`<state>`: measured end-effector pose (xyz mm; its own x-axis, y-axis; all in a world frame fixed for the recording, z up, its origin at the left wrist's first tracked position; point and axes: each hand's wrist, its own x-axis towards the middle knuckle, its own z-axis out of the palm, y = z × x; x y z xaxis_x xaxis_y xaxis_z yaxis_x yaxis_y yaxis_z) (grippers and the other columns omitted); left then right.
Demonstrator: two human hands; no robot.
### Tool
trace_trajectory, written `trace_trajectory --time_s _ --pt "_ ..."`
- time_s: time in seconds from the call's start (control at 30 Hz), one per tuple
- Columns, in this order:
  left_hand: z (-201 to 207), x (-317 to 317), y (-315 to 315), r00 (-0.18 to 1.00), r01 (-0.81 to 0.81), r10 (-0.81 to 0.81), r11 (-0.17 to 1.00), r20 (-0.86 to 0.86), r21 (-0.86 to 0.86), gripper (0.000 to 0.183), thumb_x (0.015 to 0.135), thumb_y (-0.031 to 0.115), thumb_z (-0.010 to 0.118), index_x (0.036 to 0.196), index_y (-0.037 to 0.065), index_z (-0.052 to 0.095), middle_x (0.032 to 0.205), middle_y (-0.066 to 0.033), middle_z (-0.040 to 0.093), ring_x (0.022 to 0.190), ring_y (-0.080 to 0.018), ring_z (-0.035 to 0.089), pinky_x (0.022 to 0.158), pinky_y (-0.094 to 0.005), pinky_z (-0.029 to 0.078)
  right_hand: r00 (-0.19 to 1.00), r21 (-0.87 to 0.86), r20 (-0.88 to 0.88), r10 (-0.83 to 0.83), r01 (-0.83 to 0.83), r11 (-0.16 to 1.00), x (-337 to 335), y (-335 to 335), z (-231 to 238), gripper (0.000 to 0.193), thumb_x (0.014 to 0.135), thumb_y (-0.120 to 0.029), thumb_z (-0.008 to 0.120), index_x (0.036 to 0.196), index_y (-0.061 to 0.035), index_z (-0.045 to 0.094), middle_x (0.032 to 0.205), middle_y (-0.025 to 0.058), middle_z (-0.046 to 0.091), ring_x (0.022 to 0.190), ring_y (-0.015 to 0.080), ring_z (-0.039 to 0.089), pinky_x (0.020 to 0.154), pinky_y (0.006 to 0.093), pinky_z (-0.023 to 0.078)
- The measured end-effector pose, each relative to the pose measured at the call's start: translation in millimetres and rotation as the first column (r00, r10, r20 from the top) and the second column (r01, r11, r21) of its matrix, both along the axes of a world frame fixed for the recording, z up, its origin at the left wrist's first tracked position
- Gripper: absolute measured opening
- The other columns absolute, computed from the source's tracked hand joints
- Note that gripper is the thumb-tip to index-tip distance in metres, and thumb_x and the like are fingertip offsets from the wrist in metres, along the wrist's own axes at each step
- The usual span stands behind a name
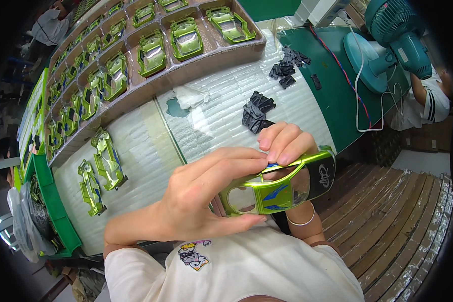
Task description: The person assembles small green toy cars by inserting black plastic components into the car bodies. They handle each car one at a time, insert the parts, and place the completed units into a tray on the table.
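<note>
- In the head view, your left hand [199, 186] is clamped on the green car body [274, 197], thumb along its near edge and fingers reaching over to its far edge.
- Your right hand [287, 143] is closed on the same body, its bent fingers pressing the far side edge by the window, next to your left fingertips.
- The car body sits tilted between your hands, in front of your shirt [256, 264], with its blue-marked roof and dark hood facing up.
- Your right thumb is hidden behind the body (some skin shows through the clear windows), and you cannot tell whether a small part is pinched under those fingertips.
- Your right wrist, with its pale bracelet [302, 223], comes out below the body; the palm is covered.
- Beyond your hands lie black parts [256, 111], heaped too tightly to count.
- To your left, two loose green bodies [108, 161] lie on the pale mat [141, 136], near the compartment tray [201, 69], which the upper edge cuts off.
- The fan [395, 40] is cut at the top.
</note>
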<state>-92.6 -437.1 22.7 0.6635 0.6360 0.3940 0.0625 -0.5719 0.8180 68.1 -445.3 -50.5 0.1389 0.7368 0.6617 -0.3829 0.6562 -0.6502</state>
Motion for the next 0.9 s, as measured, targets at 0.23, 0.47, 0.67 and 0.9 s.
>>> trace_trajectory --time_s 0.23,0.47,0.67,0.9 --pt "-1 -2 -1 0.999 0.017 -0.014 0.998 -0.045 0.065 0.057 0.057 0.013 0.082 0.104 -0.006 0.055 0.098 -0.0206 0.061 0.087 -0.0278 0.063 0.074 -0.0319 0.051 0.972 -0.026 0.206 -0.111 0.119 0.993 7 -5 3 0.037 0.059 -0.008 0.081 0.079 -0.0162 0.051 0.072 -0.002 0.058 0.072 0.0155 0.059 0.094 0.0386 0.038" --pt "3 -3 2 0.999 0.032 -0.03 0.999 0.044 -0.04 0.058 0.054 0.014 0.083 0.102 -0.007 0.057 0.097 -0.0213 0.061 0.088 -0.0281 0.063 0.074 -0.0316 0.051 0.997 -0.137 -0.07 0.031 -0.04 0.99 -1 -11 9 0.024 0.071 -0.011 0.072 0.084 -0.0121 0.052 0.08 0.0047 0.062 0.091 0.0198 0.057 0.101 0.0396 0.03" --pt "2 -3 2 0.998 0.065 -0.063 0.993 0.03 -0.093 0.062 0.053 0.014 0.084 0.104 -0.007 0.055 0.102 -0.022 0.059 0.093 -0.0286 0.061 0.079 -0.0336 0.049 1.0 -0.124 0.006 0.023 -0.022 0.992 7 -11 5 0.014 0.08 -0.016 0.065 0.083 -0.0124 0.052 0.078 0.0038 0.063 0.089 0.0189 0.055 0.103 0.0391 0.028" --pt "-18 -12 13 0.849 0.51 -0.196 0.058 0.491 -0.858 0.066 0.088 0.045 0.048 0.134 0.003 0.025 0.124 -0.0145 0.045 0.113 -0.0225 0.047 0.09 -0.0349 0.042 0.995 -0.051 0.014 0.1 -0.099 0.994 10 0 -1 0.015 0.079 -0.02 0.067 0.08 -0.0131 0.053 0.076 0.0023 0.063 0.09 0.018 0.052 0.106 0.0421 0.024"
